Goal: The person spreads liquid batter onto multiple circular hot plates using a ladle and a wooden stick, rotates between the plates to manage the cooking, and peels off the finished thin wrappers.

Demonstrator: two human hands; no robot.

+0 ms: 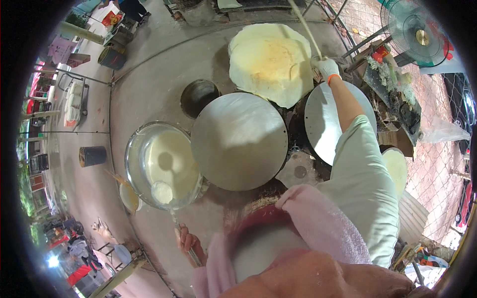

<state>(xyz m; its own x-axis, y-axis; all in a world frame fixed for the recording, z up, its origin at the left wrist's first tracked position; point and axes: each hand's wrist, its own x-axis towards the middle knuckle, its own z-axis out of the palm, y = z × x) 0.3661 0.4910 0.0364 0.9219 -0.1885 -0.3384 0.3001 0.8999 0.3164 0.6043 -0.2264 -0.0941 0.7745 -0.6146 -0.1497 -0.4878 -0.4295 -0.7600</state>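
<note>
My left hand (189, 241) is closed around the handle of a metal ladle (162, 191), whose bowl rests at the near side of a wide metal basin (137, 186) of pale batter (175, 149). My right hand (326, 67), in a white knit glove with an orange band at the wrist, grips the lower end of a long pale rod (306, 28). Beside that hand, a large thin flatbread (270, 63) lies over a round surface at the far side. A bare round griddle plate (240, 141) sits in front of me. Another griddle plate (320, 123) lies under my right forearm.
Left of the middle griddle is a dark round pot or opening (199, 98). A standing fan (419, 35) and wire mesh fence (434, 178) line the right side. Dark buckets (92, 156) and a trolley (74, 98) stand on the floor at left. A person (130, 9) is far off.
</note>
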